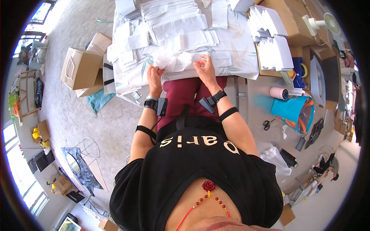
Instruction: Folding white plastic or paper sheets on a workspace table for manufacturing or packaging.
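A thin, crumpled white sheet (175, 63), perhaps a soft bag, lies at the near edge of a table with a leaf-patterned white cover (241, 63). My left hand (155, 79) is closed, pinching the sheet's left corner between thumb and fingers. Beside its right end is my right hand (206, 71), its fingers loosely curled with thumb and forefinger apart; nothing shows between them. Just beyond the hands lie flat white packets (183, 42) in overlapping rows. More white packets (129, 40) are heaped at the left.
Stacks of folded white papers (274, 54) stand at the right, near cardboard boxes (291, 23) and a small fan (330, 24). A pink cylinder (278, 93), a blue bag (291, 111) and scissors (267, 124) are lower right. Cardboard boxes (83, 69) stand left of the table.
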A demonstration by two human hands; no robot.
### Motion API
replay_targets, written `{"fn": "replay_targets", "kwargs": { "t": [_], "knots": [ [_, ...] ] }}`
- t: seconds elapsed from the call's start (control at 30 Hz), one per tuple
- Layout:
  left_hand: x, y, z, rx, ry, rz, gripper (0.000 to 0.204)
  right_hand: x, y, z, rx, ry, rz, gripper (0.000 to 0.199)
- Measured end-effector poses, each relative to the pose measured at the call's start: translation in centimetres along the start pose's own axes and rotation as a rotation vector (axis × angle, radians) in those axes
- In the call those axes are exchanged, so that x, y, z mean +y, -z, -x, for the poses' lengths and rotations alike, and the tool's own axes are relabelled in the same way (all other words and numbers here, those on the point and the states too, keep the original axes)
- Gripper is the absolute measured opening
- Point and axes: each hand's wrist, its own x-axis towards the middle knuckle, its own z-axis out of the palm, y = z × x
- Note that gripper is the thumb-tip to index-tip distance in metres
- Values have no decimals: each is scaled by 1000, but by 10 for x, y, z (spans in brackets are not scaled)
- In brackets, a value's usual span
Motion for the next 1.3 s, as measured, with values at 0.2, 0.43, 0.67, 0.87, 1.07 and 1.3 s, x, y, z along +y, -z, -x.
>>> {"fn": "replay_targets", "kwargs": {
  "t": [0.2, 0.43, 0.67, 0.87, 1.07, 1.3],
  "knots": [
    [-7, 9, 0, -10, -33, -80, 9, -30, 5, -19, -57, 118, 208, 66],
    [-17, 28, -7, -19, -39, -112, 11, -68, -40, -41, -202, 273, 744, 57],
    [-22, 30, -9, -20, 7, -69, 14, -35, -26, -32, 9, 263, 395, 42],
    [-2, -2, 7, 36, -30, -40, 10, -2, 34, 6, 27, 13, 202, 61],
    [-13, 17, -2, -19, -35, -46, 11, -4, 39, 18, -60, 7, 102, 69],
    [-8, 9, 0, -1, -33, -62, 10, -8, 28, 6, -120, 126, 393, 26]
  ]
}}
